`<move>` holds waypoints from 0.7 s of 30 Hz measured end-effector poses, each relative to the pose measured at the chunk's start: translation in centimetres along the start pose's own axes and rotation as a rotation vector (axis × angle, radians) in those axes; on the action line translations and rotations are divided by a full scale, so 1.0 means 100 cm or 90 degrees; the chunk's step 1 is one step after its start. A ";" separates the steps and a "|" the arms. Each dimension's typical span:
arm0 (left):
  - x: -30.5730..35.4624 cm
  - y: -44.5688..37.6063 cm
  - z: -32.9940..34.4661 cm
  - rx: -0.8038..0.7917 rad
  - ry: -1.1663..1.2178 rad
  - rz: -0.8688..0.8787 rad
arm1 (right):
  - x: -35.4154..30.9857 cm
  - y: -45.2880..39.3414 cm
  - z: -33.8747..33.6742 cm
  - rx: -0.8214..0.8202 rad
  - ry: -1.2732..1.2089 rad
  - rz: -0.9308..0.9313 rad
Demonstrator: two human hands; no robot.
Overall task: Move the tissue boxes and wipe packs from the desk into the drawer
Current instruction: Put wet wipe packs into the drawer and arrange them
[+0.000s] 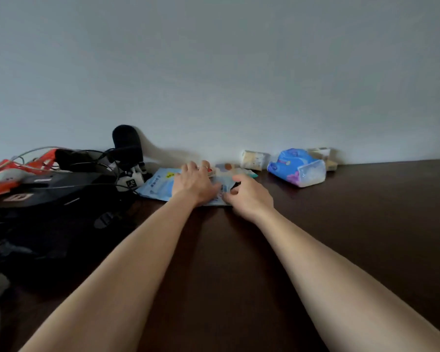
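Both hands work at the desk's [341, 237] back edge, left hand [196, 185] flat on the pale blue wipe pack [158, 186], right hand [247, 196] pinching its near corner, apparently gathering it; lifting toward the unseen drawer comes next.

Left hand [197, 182] lying flat on pale blue wipe pack [160, 186] | right hand [248, 196] curling at its near corner | blue tissue pack [296, 167] sitting by wall on dark desk [366, 212]
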State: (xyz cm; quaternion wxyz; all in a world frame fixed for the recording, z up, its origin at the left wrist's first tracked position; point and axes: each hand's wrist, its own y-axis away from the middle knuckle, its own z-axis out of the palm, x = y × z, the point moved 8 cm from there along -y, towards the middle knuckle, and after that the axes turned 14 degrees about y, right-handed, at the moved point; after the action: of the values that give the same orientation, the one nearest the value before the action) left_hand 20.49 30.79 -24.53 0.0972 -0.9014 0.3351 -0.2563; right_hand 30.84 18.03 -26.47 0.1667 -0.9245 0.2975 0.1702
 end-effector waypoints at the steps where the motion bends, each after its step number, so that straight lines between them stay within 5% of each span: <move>1: 0.002 0.005 -0.003 0.005 -0.015 0.007 | 0.000 0.003 -0.001 -0.012 -0.015 0.003; 15: 0.042 0.206 -0.084 0.149 0.048 0.075 | 0.000 0.175 -0.052 -0.027 -0.006 0.076; 21: 0.053 0.319 -0.149 0.211 0.179 -0.012 | 0.028 0.306 -0.107 0.123 -0.165 0.203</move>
State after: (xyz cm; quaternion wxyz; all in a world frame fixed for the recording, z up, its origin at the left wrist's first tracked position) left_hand -1.65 3.19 -20.86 0.1938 -0.8316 0.2903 -0.4319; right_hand 16.72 -11.25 -24.47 0.2627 -0.8159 0.4307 0.2825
